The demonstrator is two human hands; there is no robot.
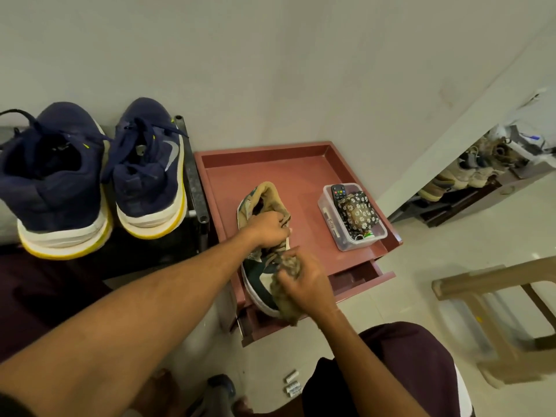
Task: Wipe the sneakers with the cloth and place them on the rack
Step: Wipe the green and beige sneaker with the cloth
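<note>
Your left hand (267, 228) grips the collar of the sneaker (255, 273), which lies lengthwise up-frame on the counter (301, 173) at centre, while your right hand (307, 285), blurred, appears to clutch the cloth (287, 293) against its lower toe end.

A plain pale wall (270, 55) runs from nine round to two o'clock, evenly lit, meeting a glossy pale tiled floor (436, 251). At the centre sits a small reddish-brown tabletop (301, 164) with a raised rim, its drawer (361, 276) pulled open. At two o'clock a low dark shelf (469, 203) holds pale shoes (469, 170), and at four o'clock stands a beige plastic stool (481, 276).
</note>
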